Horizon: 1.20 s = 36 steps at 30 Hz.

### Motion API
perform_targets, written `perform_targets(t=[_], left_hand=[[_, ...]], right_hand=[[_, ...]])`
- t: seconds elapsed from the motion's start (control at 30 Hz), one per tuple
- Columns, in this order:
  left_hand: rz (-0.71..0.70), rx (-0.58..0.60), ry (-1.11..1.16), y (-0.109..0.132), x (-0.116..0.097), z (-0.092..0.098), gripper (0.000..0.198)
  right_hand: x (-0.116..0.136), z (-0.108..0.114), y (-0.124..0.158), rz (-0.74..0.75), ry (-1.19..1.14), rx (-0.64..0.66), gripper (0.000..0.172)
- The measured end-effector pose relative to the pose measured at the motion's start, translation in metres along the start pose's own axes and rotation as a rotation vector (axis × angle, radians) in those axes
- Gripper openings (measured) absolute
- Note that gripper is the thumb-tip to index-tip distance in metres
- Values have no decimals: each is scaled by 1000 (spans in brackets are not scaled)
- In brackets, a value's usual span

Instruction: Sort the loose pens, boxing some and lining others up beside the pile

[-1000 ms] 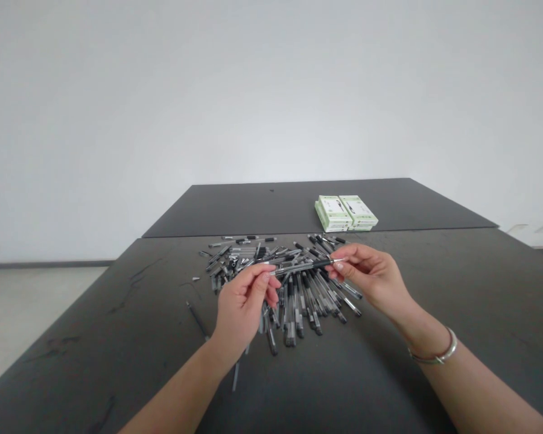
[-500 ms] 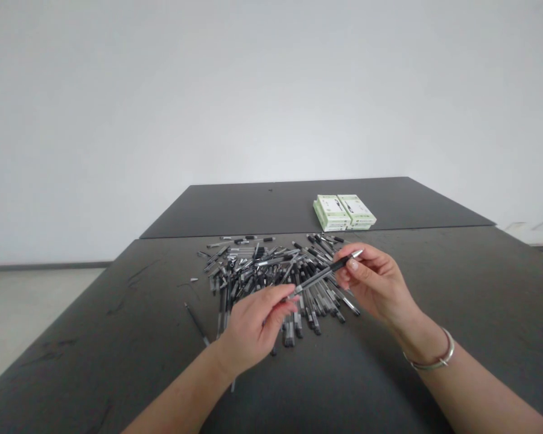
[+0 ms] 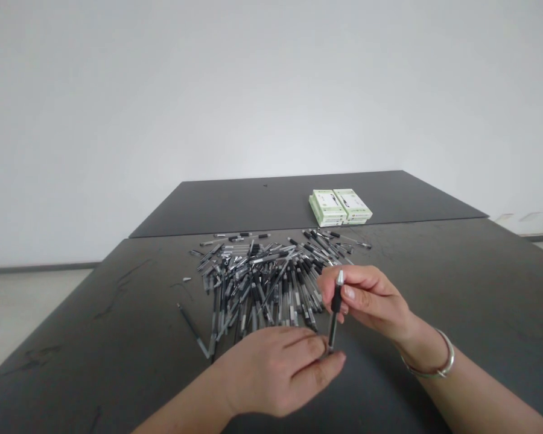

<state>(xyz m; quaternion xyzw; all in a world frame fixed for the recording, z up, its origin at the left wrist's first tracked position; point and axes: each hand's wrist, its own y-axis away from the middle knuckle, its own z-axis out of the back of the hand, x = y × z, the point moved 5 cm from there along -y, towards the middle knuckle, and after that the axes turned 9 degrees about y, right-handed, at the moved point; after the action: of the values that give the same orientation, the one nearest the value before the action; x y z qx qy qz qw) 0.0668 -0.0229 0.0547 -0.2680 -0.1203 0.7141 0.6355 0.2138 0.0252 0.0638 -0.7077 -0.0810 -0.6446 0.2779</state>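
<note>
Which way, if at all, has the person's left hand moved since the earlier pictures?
Yes: the left hand has moved rightward and lower in the view, judged against the green-and-white boxes.

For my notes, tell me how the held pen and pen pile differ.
The held pen is single; the pen pile is many. The held pen is off the table, in the left hand and right hand; the pen pile lies on it. The held pen shows tip uppermost; the pen pile points many ways. Both show black grips.
</note>
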Motion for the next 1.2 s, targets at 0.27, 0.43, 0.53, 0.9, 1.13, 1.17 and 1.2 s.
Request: perform_targets(t=[0.27,0.43,0.53,0.9,1.13,1.17,1.2], left_hand=[[-66,-93,18,-6,-12,7,18],[-81,-83,-4,-6,-15,5,16],[-106,-94,4,-4,-17,4,16],[-90,-119,28,-6,-15,5,14],[-28,-38,16,-1,-11,-2,17],[-15,-37,18,0,-9,-3,18],[6,-50,13,2,-7,-3,20]], right_hand=[[14,-15,4,26,150,85,28],[15,-18,3,23,157,97,30],[14,-18,3,20,155,97,30],[12,-17,3,5,183,63,29],[-20,-14,-5,-180,9,-22,30],[-24,-13,-6,-190,-2,-50,30],[-27,-10,-8,-189,-2,-93,29]])
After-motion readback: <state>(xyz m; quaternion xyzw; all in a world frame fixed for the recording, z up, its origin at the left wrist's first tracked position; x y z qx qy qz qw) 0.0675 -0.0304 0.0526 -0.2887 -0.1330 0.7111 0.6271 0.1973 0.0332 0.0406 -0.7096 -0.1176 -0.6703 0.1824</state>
